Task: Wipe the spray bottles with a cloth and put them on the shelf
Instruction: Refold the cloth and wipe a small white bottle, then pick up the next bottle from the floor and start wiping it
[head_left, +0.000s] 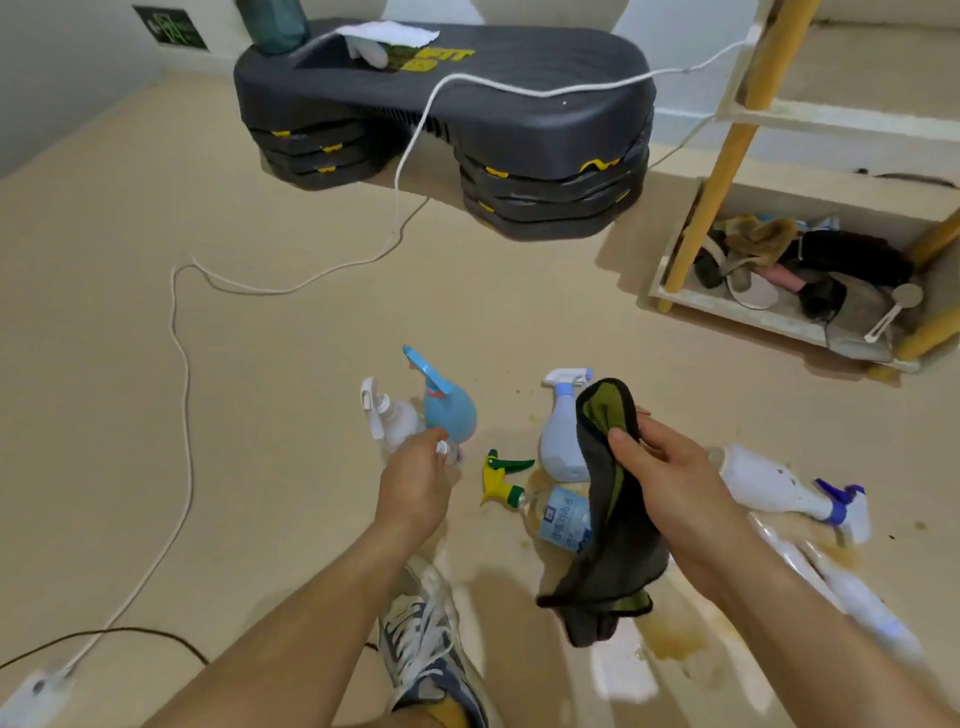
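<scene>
Several spray bottles sit on the floor in front of me. My right hand (662, 467) grips a dark grey and green cloth (613, 499) that hangs down. My left hand (415, 478) holds a small clear bottle with a white cap (449, 451). Beside it stand a blue bottle (447, 405) and a white-trigger clear bottle (389, 415). A pale lilac bottle (558, 431) stands upright behind the cloth. A bottle with a yellow-green trigger (540, 512) lies on its side. A white bottle with a purple trigger (779, 488) lies at the right. The wooden shelf (727, 150) stands at the back right.
A dark step platform (467, 104) stands at the back with a white cable (182, 332) running across the floor. The shelf's bottom tier holds shoes and rags (795, 270). Yellowish spills (675, 639) stain the floor. My shoe (426, 639) is below. Another pale bottle (841, 587) lies by my right arm.
</scene>
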